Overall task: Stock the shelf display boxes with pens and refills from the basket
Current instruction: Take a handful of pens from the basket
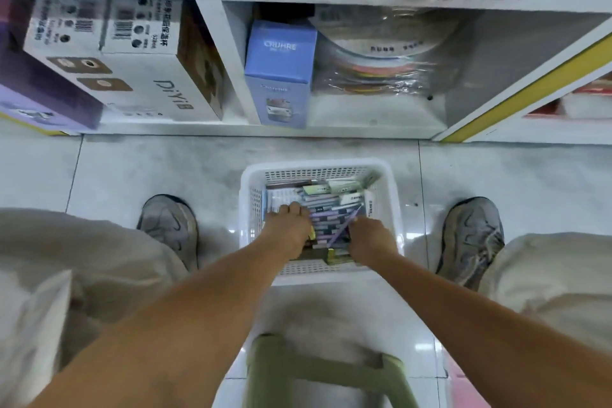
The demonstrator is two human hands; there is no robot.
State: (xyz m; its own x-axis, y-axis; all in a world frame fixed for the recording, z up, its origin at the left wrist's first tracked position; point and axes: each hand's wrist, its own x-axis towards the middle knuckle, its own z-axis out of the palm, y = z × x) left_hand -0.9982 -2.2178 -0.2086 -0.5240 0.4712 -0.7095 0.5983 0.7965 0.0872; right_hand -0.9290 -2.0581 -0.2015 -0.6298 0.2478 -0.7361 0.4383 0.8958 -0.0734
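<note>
A white plastic basket [318, 165] stands on the floor between my feet, filled with several small boxes of pens and refills [326, 205]. Both my hands reach down into it. My left hand [290, 225] lies on the left part of the pile with its fingers curled over the boxes. My right hand [370, 235] is at the right side of the basket and holds a thin purple pen [344, 227] that slants up to the right. My fingertips are hidden among the boxes.
The white bottom shelf [364, 129] is straight ahead, with a blue carton [281, 76], a wrapped stack of coloured discs [384, 53] and large white boxes [132, 69] at left. A green stool frame [318, 371] is under me. My shoes [169, 225] flank the basket.
</note>
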